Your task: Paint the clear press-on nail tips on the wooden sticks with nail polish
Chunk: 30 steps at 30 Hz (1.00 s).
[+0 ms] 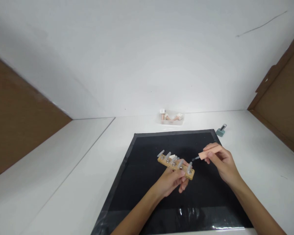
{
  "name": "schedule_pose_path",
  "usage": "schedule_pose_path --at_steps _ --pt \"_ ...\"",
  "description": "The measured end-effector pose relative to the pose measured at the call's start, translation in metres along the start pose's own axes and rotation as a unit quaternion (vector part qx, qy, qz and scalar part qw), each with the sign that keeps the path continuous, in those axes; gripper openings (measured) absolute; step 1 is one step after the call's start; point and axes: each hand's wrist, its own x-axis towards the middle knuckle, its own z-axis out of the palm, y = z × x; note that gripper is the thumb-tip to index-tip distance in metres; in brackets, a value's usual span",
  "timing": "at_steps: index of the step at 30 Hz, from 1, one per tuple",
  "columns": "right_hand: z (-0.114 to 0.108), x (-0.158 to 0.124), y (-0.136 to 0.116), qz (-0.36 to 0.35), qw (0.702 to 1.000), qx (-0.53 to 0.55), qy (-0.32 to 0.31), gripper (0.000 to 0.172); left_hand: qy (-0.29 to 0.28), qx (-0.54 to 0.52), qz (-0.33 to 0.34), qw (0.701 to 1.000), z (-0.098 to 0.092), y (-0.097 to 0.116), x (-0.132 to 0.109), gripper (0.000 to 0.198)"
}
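Observation:
My left hand (172, 181) is closed around a narrow wooden nail display stand (170, 165), held tilted above the black mat. Several pale false nail tips (189, 167) stand in a row along it on silver knobs. In my right hand (221, 161) is a small brush (209, 152) with a peach-coloured handle, gripped between thumb and fingers. Its dark tip points left, close to the nail tip at the stand's right end; I cannot tell whether they touch. A small white piece (172, 156) shows behind the stand.
The black mat (142, 195) lies under plastic on the white table (71, 192). Behind it is a clear tray (171, 122) with peach and white items. A teal bottle (220, 131) stands by the mat's far right corner. Brown boards (284, 94) flank both sides.

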Motion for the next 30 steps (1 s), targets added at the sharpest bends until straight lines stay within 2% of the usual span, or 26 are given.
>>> schedule_pose_path --at_steps 3,7,11,14,20,26,28,30 --pt "0.000 0.000 -0.002 -0.013 1.000 0.014 -0.024 0.017 0.003 0.002 -0.003 1.000 0.001 0.002 0.001 0.033" --pt "0.001 0.002 -0.010 -0.028 0.996 -0.033 -0.075 0.022 0.010 0.007 -0.006 1.000 0.003 0.002 0.003 0.034" --pt "0.000 0.003 -0.012 -0.018 0.996 -0.074 -0.038 0.023 0.014 0.010 -0.005 1.000 0.003 0.000 0.003 0.032" --pt "-0.001 0.002 -0.009 -0.025 0.998 -0.055 -0.021 0.021 0.015 0.013 -0.006 1.000 0.002 -0.001 0.003 0.033" --pt "0.000 0.003 -0.012 -0.040 0.993 -0.042 -0.100 0.019 0.025 0.033 -0.029 0.999 0.006 0.001 0.005 0.034" --pt "0.001 0.002 -0.011 -0.024 0.997 -0.071 -0.022 0.023 0.035 0.034 -0.026 0.998 0.006 -0.001 0.003 0.034" --pt "0.001 0.001 -0.012 -0.034 0.997 -0.065 -0.026 0.025 0.033 0.033 -0.024 0.999 0.005 -0.001 0.004 0.035" --pt "0.001 0.002 -0.013 -0.046 0.995 -0.065 -0.058 0.026 0.035 0.032 -0.028 0.998 0.005 0.000 0.005 0.035"
